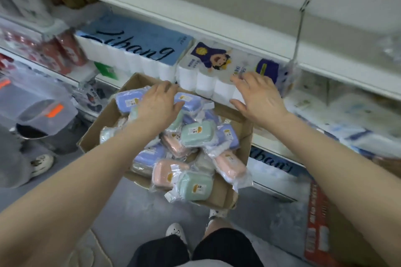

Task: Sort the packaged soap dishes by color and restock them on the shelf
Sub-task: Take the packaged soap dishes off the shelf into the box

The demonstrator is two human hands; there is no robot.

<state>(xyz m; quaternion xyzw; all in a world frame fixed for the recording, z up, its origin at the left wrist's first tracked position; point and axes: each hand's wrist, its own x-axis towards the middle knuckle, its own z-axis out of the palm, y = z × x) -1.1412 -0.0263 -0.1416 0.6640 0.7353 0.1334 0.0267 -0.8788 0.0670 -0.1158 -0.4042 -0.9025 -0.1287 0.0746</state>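
A cardboard box (93, 134) sits below the shelf front, full of several bagged soap dishes in blue, green and pink. A blue dish (127, 99) lies at the far left of the pile, a green one (196, 133) in the middle, a pink one (166, 172) and a green one (196, 185) near the front. My left hand (157, 104) hovers over the far end of the box, fingers relaxed, holding nothing. My right hand (258, 95) reaches with spread fingers to the white tissue roll pack (208, 71) on the shelf.
A blue tissue pack (138, 47) lies left of the white one on the shelf (325, 67). Red packs and clear plastic tubs (41, 110) are at the left. A red-printed carton (321, 223) stands at the right on the floor. Another person's shoe (41, 163) is at the left.
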